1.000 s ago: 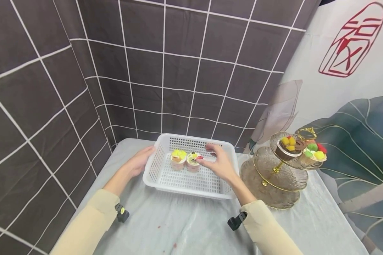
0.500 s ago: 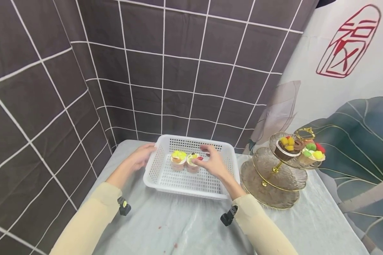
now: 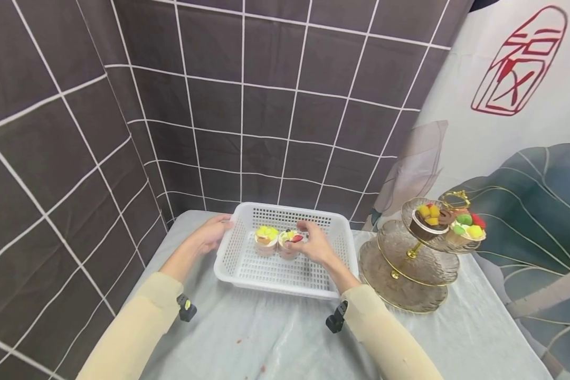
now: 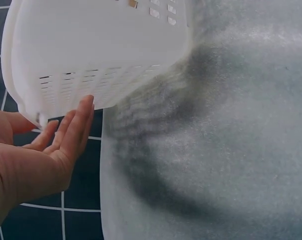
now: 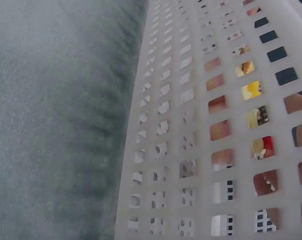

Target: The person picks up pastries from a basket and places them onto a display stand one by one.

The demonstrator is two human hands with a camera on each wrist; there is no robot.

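My right hand (image 3: 317, 245) reaches into a white plastic basket (image 3: 285, 290), thumb on the near side and fingers on the far side of a cupcake (image 3: 287, 252) with fruit and a red strawberry piece on white cream. Touching its left side stands a second cupcake (image 3: 266, 241), topped in yellow. In the right wrist view the basket wall (image 5: 198, 117) hides most of the hand and the cupcakes. My left hand (image 3: 209, 234) holds the basket's left rim; the left wrist view has its fingers (image 4: 73, 132) against the outer wall, the thumb at the rim.
A three-tier cake stand (image 3: 410, 264) with gold trim stands right of the basket. On its top plate sit a chocolate cupcake (image 3: 426, 227) and one with colourful balls (image 3: 466, 232). A dark checked cloth (image 3: 275, 111) hangs behind the table (image 3: 275, 338).
My right hand has shifted slightly left and lower, its thumb and fingers coming round the strawberry-topped cupcake. The left hand stays at the basket's rim.
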